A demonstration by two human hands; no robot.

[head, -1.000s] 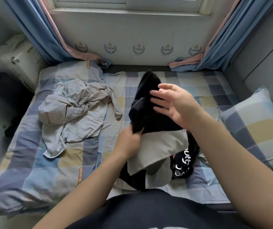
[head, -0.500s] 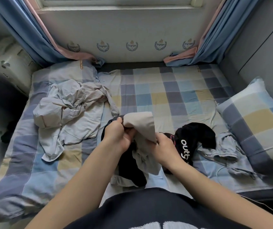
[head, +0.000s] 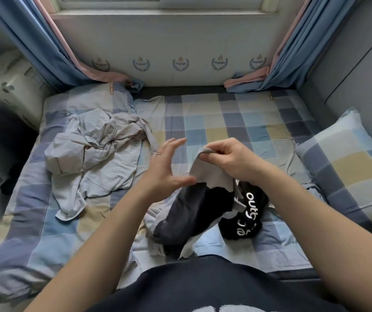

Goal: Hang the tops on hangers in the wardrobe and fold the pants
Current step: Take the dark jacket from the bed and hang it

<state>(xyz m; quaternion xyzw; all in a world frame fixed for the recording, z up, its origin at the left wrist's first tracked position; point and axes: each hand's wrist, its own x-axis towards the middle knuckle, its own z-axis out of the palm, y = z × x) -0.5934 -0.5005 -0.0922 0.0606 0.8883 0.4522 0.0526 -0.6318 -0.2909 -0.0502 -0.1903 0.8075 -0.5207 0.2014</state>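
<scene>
Left fingers (head: 174, 142) newly open beside garment (head: 209, 174)

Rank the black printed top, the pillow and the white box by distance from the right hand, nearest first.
1. Black printed top, just below the right hand.
2. Pillow, to its right.
3. White box, far left.

soft daylight from the window (head: 158, 1) at top, mild shadows, wide-angle bending at edges, slightly soft detail
</scene>
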